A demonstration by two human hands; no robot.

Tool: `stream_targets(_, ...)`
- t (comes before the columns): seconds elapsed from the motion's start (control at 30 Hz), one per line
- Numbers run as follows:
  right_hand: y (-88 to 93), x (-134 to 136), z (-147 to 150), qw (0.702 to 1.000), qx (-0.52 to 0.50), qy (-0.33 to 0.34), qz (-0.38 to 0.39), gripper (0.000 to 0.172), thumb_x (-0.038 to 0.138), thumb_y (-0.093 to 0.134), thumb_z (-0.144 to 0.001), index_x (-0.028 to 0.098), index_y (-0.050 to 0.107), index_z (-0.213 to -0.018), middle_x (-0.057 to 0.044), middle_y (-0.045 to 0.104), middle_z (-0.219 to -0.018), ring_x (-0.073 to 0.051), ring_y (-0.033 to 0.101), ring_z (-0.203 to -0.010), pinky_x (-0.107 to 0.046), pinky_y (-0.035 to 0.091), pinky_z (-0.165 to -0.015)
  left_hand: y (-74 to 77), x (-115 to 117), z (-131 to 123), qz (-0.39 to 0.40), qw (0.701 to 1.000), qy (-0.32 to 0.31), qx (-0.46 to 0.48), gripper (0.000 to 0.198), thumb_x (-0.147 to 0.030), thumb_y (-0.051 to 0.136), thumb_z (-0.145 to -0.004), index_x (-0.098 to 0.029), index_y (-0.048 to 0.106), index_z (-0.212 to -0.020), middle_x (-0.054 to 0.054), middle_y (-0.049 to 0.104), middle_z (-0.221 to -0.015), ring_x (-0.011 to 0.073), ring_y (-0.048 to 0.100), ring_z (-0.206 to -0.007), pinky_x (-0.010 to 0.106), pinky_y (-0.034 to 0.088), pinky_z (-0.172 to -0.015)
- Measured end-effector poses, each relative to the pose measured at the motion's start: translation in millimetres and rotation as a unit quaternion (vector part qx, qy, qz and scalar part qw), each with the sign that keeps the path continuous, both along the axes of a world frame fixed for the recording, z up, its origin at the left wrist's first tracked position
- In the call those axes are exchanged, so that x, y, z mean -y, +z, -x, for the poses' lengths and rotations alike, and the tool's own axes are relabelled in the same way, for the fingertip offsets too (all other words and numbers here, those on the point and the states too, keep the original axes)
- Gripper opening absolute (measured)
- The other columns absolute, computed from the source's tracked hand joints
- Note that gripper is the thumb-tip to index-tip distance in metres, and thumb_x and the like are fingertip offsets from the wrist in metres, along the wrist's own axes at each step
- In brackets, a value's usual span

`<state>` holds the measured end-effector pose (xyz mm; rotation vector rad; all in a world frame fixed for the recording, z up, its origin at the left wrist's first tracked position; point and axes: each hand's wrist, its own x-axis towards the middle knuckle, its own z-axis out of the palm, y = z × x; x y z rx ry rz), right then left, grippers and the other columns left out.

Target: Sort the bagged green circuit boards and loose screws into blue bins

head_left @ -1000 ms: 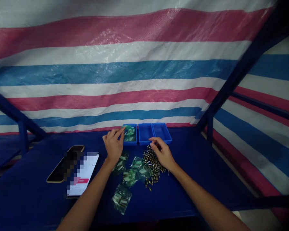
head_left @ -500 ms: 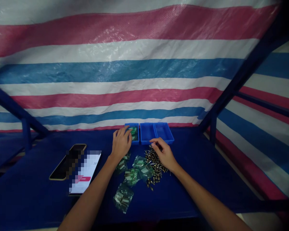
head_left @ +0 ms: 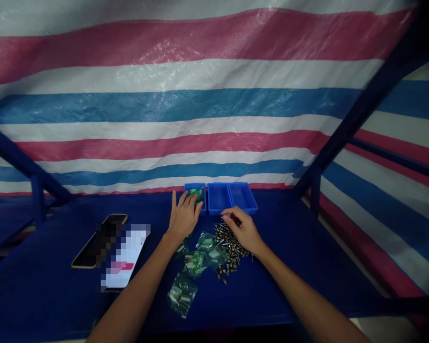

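Observation:
My left hand [head_left: 184,215] lies at the front of the leftmost blue plastic bin [head_left: 195,185], its fingers spread on the green-tinted zip bags [head_left: 196,193] inside. My right hand [head_left: 241,230] hangs just over a loose pile of brass screws [head_left: 230,250], with fingertips drawn together; anything between them is hidden. Several small zip bags of green parts [head_left: 195,263] lie on the table between the pile and my left wrist. One more bag [head_left: 182,295] sits nearer me.
Two more blue bins [head_left: 217,198] stand to the right of the first. A phone [head_left: 84,255] and a white sheet with a pink label [head_left: 127,252] lie at left on the blue table [head_left: 50,295]. Blue frame bars and a striped tarp [head_left: 164,105] surround the table.
My left hand has moved right, from beside the leftmost bin onto the bags in it. My right hand stays over the screw pile, with little movement.

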<state>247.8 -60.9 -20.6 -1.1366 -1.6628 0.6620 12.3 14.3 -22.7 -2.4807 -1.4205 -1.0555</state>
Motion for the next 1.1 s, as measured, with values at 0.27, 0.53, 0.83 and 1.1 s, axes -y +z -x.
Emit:
stream_targets(0.27,14.4,16.5,9.8,0.954,0.231,0.184,-0.054,0.059,0.059,0.083,-0.084,0.037,0.069,-0.137,-0.007,0.067,-0.134,-0.031,0.057,-0.122,-0.048,0.041,-0.106,7.9,3.0,1.4,-0.009,0.999,-0.009,0.036,0.038,-0.027,0.037,-0.109,-0.023,0.061,-0.139,0.010,0.065,-0.141,0.0294,0.050,-0.142,0.061,0.014,-0.130)
stream_targets(0.53,6.9,20.0,14.1,0.929,0.288,0.220,-0.080,0.063,0.060,0.081,-0.085,0.039,0.064,-0.143,-0.006,0.065,-0.142,-0.034,0.052,-0.133,-0.057,0.032,-0.116,12.3,7.6,-0.5,-0.014,0.998,-0.017,0.065,0.036,-0.024,0.037,-0.109,-0.024,0.063,-0.133,0.009,0.066,-0.135,0.0265,0.055,-0.133,0.056,0.019,-0.129)
stream_targets(0.83,25.2,39.3,31.8,0.924,0.274,0.216,-0.156,0.048,0.046,0.065,-0.101,0.033,0.059,-0.147,-0.008,0.064,-0.145,-0.031,0.055,-0.132,-0.055,0.034,-0.117,9.8,4.9,0.3,-0.006,0.995,-0.007,0.097,0.036,-0.025,0.034,-0.110,-0.024,0.063,-0.131,0.009,0.068,-0.131,0.0259,0.057,-0.130,0.055,0.023,-0.127)
stream_targets(1.1,6.7,73.2,70.9,0.842,0.331,0.360,-0.230,0.053,0.055,0.059,-0.104,0.028,0.056,-0.149,-0.004,0.052,-0.161,-0.025,0.044,-0.150,-0.046,0.023,-0.130,10.5,2.7,5.2,-0.007,0.993,0.010,0.117,0.036,-0.025,0.033,-0.111,-0.023,0.064,-0.129,0.009,0.068,-0.130,0.0253,0.057,-0.130,0.051,0.026,-0.125)
